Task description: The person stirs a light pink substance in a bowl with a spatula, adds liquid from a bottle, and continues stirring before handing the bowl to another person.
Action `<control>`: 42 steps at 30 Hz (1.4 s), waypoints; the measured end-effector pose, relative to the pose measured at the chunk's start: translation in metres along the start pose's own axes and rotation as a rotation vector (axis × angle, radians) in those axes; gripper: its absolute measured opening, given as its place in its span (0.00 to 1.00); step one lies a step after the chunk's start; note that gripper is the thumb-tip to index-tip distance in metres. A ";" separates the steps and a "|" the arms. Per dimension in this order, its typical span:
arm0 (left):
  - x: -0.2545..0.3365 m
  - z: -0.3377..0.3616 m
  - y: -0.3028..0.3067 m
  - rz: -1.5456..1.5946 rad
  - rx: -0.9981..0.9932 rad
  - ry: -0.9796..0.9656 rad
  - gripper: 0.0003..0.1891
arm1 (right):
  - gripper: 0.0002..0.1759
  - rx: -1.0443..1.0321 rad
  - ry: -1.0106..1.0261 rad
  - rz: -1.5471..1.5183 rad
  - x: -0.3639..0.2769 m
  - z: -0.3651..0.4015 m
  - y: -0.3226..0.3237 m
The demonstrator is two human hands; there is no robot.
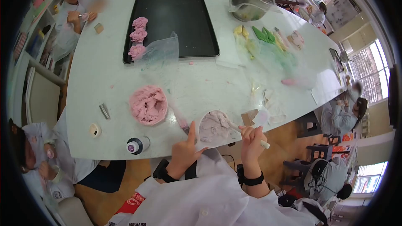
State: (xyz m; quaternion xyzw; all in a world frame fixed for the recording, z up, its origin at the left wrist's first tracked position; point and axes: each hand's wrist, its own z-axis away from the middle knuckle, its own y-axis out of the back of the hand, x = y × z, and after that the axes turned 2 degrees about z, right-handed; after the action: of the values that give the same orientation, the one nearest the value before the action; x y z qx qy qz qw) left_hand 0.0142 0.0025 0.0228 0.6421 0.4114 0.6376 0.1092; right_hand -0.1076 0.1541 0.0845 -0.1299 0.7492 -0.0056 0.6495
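Observation:
A bowl of pale mauve paste (214, 127) stands at the table's near edge. My left hand (184, 152) is at the bowl's left side, index finger stretched up along it and thumb apart. My right hand (252, 140) has its fingers wrapped round the handle of a spatula (264, 144), whose other end reaches into the paste. Left of the bowl is a second bowl, heaped with pink paste (148, 105). Nearer the edge is a dark bottle with a white cap (138, 145).
A black tray (173, 21) with pink flowers (138, 36) lies at the back. Piping bags (268, 44) and a plastic-covered metal bowl (248, 2) are back right. A metal nozzle (104, 111) lies left. Co-workers sit around the white table (100, 67).

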 end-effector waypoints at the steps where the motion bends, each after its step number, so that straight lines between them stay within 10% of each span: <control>1: 0.000 -0.001 0.001 0.000 -0.010 -0.009 0.52 | 0.26 0.013 0.002 0.000 -0.002 0.003 0.003; 31: 0.010 -0.007 -0.013 -0.194 0.021 -0.173 0.44 | 0.26 0.265 -0.779 -0.667 -0.031 0.032 0.011; 42: -0.006 -0.006 0.010 0.247 -0.171 0.140 0.54 | 0.26 -0.082 -0.370 -0.759 -0.059 -0.006 -0.003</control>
State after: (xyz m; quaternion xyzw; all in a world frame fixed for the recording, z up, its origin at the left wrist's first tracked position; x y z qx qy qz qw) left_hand 0.0136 -0.0097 0.0264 0.6299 0.2801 0.7223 0.0554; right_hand -0.1059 0.1617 0.1433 -0.4211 0.5184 -0.1913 0.7193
